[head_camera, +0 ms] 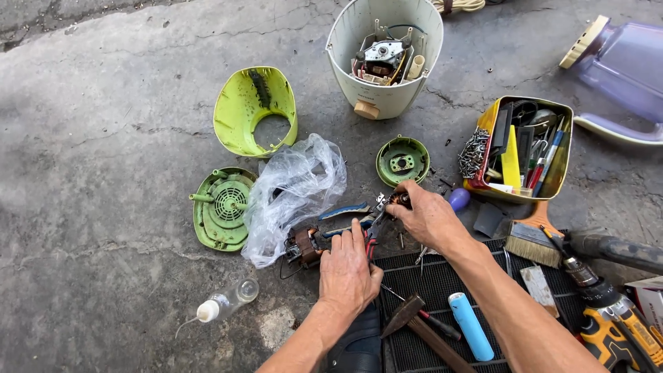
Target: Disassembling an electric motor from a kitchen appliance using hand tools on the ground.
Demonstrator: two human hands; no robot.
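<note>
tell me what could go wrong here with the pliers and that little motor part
1. The right hand pinches the small motor part at the tip of the pliers; if the left hand squeezes hard, the tool may slip and nip a finger.
2. Loose screws lie on the concrete; the part could drop among them and get lost.
3. The plastic bag sits beside the pliers and might snag.

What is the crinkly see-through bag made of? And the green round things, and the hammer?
The bag looks like thin clear plastic film: wrinkled, shiny, see-through. The green shell and green round cover seem to be moulded hard plastic, with even colour, ribs and grille slots. The hammer appears to have a dull dark metal head and a brown wooden handle.
</note>
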